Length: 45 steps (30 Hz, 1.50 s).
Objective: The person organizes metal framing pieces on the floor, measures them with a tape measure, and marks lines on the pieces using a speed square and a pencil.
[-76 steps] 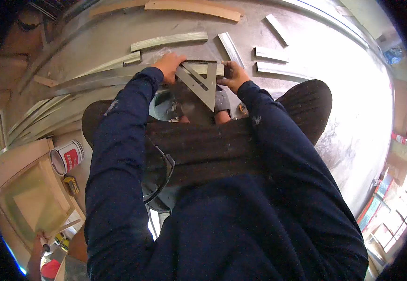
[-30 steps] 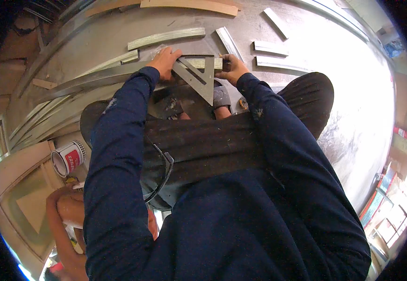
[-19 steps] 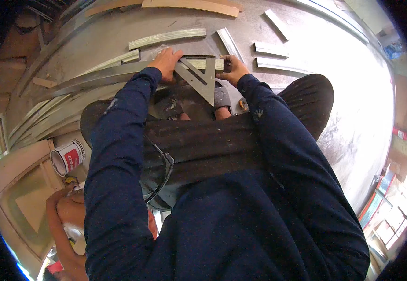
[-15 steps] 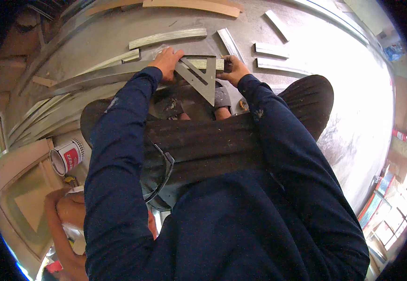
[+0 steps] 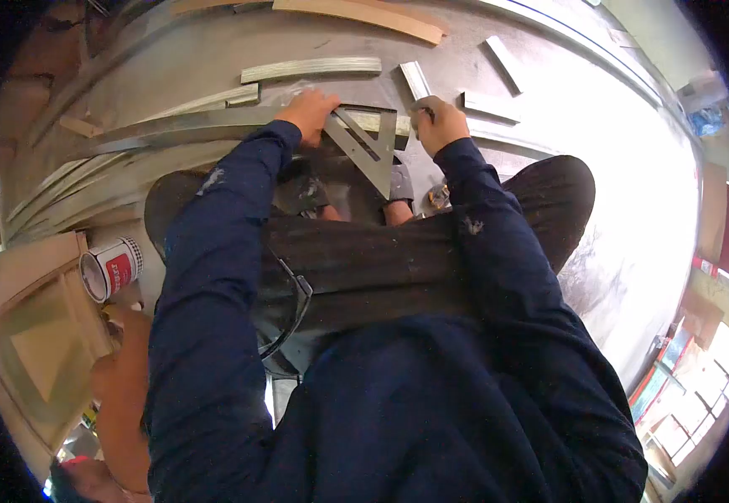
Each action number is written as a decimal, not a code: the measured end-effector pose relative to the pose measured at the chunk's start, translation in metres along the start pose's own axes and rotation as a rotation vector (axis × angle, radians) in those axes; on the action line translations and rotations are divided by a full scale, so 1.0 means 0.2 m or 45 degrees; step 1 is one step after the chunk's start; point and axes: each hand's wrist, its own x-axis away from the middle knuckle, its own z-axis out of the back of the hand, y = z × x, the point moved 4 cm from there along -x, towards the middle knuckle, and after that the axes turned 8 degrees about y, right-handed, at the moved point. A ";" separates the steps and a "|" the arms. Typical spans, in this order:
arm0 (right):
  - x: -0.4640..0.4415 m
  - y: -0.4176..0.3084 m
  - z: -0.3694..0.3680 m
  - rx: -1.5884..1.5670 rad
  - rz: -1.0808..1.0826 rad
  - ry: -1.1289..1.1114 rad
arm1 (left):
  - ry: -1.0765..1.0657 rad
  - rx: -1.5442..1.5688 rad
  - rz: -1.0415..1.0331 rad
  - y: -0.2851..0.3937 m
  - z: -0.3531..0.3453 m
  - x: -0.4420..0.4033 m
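My left hand (image 5: 312, 116) is closed around a long metal-looking strip (image 5: 188, 124) and the top left corner of a grey triangular square (image 5: 386, 151). The square lies across the strip's right end, its point toward my feet. Just right of that end is my right hand (image 5: 441, 124), apart from the square, with its fingers curled in. Whatever it may hold is hidden. Short cut pieces lie beyond my hands, among them a pale ridged strip (image 5: 312, 68) and a small light piece (image 5: 415, 81).
More cut pieces (image 5: 490, 106) lie to the right, and wooden boards (image 5: 360, 18) at the far side. Long strips (image 5: 71, 197) spread out to the left. A white and red bucket (image 5: 113, 268) stands at left, near another person's bare arm (image 5: 124, 402). A yellow-black item (image 5: 438, 196) sits by my foot.
My right hand has come away from the strip's end, moving a little right with its fingers curling in. My left hand still holds the square against the strip. The person at left has shifted lower.
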 end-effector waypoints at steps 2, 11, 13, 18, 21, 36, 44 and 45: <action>0.00 0.00 -0.03 0.027 -0.005 -0.065 | -0.021 0.012 0.007 0.02 0.01 0.01; -0.04 -0.02 -0.16 0.298 0.158 -0.107 | 0.000 -0.020 0.013 0.04 0.04 0.01; -0.02 -0.03 -0.15 0.433 0.098 -0.161 | -0.008 -0.007 0.036 0.06 0.08 0.03; 0.05 -0.07 -0.09 0.334 0.156 -0.240 | -0.029 -0.019 0.046 0.04 0.03 0.00; 0.00 -0.02 -0.13 0.282 0.113 -0.035 | -0.038 -0.006 0.035 0.04 0.04 0.00; 0.04 0.27 -0.19 -0.397 -1.090 -0.580 | 0.054 -0.009 0.024 0.03 0.01 0.02; 0.10 0.36 -0.39 -1.235 -1.218 -0.719 | 0.060 -0.028 0.054 -0.04 -0.01 0.02; 0.07 0.45 -0.45 -1.064 -0.988 -0.708 | 0.032 -0.010 0.069 -0.07 -0.01 0.01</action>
